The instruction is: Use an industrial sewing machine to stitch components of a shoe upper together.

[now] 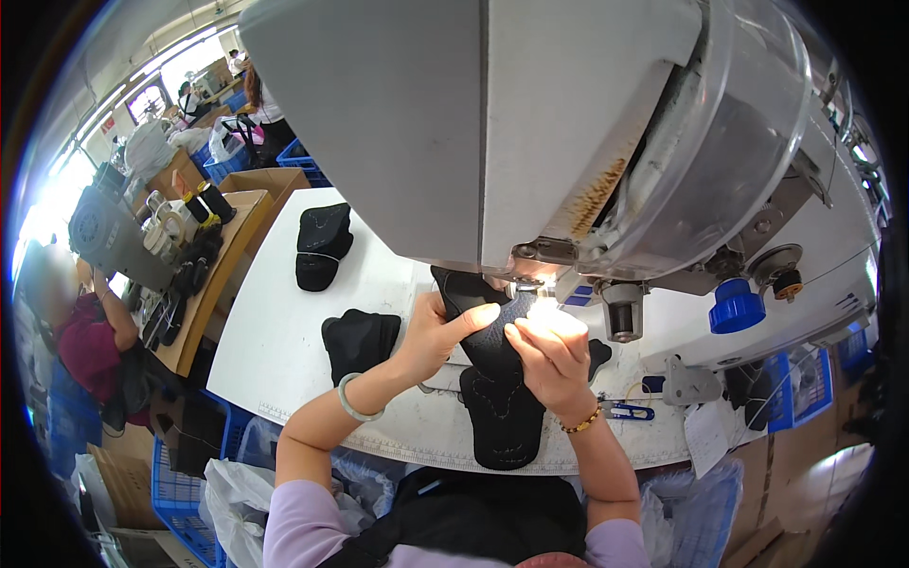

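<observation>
1. Left hand (428, 343) first: thumb laid over the top of the black cloth piece (490, 352), the other fingers mostly out of sight around its left side. I'd call that grip a hold on the cloth.
2. Right hand (559, 369) has a pinchy grip on the same piece, thumb and forefinger at its right edge. The bright light (543, 303) washes out some of the knuckles.
3. The piece itself sits right under the head of the big grey sewing machine (426, 142), far end below the small metal parts (544, 250). Can't make out the needle, sorry.
4. Step in hand, my guess: guiding the cloth for a seam, or lining it up for one. No telling if the machine is running.
5. Next move, I reckon, calls for both hands steering together, cloth flat, fingertips clear of the metal.
6. Closer to the body, a spare black piece (504, 428) with pale lines lies on the white table (248, 355). Can't tell if the two touch.
7. Off left: a nearer piece (362, 345) and a farther piece (323, 248), both black.
8. Blue snips (629, 412) lie just right of the right wrist.
</observation>
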`<state>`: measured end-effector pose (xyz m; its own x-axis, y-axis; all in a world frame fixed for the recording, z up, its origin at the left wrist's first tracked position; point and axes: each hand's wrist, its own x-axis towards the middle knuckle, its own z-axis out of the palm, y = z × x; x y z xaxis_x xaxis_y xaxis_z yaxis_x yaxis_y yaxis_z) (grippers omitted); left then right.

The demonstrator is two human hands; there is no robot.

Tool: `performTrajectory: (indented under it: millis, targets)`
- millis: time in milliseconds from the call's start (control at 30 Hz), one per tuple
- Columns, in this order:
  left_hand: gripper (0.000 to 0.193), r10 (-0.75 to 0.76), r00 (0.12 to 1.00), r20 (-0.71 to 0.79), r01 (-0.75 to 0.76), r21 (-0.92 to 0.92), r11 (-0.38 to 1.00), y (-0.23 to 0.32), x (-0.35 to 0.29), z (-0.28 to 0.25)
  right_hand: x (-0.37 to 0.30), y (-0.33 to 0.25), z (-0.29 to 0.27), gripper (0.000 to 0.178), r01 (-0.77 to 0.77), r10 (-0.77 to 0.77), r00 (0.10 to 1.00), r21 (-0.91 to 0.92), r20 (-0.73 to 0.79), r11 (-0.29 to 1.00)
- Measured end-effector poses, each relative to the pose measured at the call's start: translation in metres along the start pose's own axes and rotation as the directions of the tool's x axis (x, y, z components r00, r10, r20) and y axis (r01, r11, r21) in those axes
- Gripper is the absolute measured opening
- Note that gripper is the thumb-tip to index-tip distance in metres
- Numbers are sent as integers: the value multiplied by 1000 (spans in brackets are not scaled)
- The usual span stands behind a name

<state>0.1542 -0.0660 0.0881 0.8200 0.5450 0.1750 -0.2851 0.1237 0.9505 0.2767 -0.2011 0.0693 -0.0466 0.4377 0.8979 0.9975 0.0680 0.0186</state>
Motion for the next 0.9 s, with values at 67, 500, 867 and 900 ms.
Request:
performTrajectory:
  millis: [67, 500, 867, 900]
  targets:
    - [23, -46, 999, -4, 46, 50, 998, 2, 0, -2, 2, 6, 1, 29, 48, -47, 999, 36, -20, 998]
    - [19, -226, 974, 5, 214, -335, 918, 5, 2, -1, 9, -3, -7, 33, 20, -25, 999, 108, 46, 994]
    - [22, -128, 991, -35, 110, -321, 941, 5, -12, 13, 6, 14, -18, 22, 44, -56, 996, 168, 65, 985]
    - [22, -129, 991, -36, 111, -320, 941, 3, -13, 15, 6, 18, -19, 22, 43, -54, 996, 169, 64, 985]
